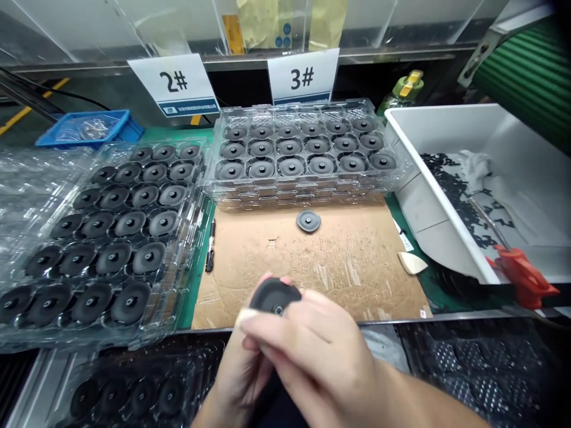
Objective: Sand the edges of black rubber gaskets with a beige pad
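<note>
Near the bottom centre, a round black disc [273, 294] with a small hub is held between both hands over the near edge of the cardboard. My left hand [241, 362] wraps round it from below and behind, with fingertips showing at its far rim. Across its near side lies my right hand [312, 345], its fingers closed against the disc; whether they also pinch something small is hidden. A second dark disc [308, 221] rests flat on the cardboard sheet [250, 255], hub up.
Clear trays of black discs stand left [113, 223] and at the back [289, 148]. On the right are a white bin [428, 229] with small black parts, red-handled tool [521, 273] and beige wedge [411, 263]. A pen [211, 244] lies at the cardboard's left edge.
</note>
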`<state>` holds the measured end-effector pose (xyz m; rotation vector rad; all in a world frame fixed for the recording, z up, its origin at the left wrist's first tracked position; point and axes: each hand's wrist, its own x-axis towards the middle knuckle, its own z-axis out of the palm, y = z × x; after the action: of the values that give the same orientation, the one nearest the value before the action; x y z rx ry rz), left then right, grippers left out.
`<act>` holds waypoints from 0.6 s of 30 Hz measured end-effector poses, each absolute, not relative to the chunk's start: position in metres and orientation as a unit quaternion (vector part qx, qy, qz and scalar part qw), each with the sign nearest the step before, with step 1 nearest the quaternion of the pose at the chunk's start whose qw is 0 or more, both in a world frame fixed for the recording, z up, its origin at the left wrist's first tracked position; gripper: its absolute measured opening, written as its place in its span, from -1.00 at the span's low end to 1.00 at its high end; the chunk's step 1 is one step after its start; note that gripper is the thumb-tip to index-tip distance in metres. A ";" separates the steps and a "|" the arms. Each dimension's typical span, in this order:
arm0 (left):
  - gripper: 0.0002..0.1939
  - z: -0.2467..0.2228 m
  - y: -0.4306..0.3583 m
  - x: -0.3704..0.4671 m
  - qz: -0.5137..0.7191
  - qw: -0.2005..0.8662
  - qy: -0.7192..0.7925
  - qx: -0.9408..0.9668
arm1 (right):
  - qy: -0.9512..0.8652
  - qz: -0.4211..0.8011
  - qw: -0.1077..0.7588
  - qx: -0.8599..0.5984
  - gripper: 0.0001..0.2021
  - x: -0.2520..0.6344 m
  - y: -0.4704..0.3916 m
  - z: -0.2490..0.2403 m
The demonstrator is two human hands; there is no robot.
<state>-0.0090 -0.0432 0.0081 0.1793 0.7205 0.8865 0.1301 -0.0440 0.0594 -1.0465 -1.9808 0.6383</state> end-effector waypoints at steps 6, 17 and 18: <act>-0.53 0.004 -0.043 -0.014 0.430 0.844 0.308 0.089 | -0.763 0.223 0.299 -0.528 -0.71 0.153 -0.052 0.063; -0.45 0.006 -0.048 -0.016 0.377 0.884 0.265 0.078 | -0.657 0.311 0.343 -0.595 -0.67 0.181 -0.042 -0.004; -0.47 0.005 -0.047 -0.015 0.378 0.883 0.267 0.076 | -0.660 0.315 0.325 -0.600 -0.67 0.182 -0.050 -0.019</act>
<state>-0.0153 -0.0470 0.0055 0.1583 0.5553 0.7878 0.1818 -0.0498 -0.0189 -1.5722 -1.7296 0.8271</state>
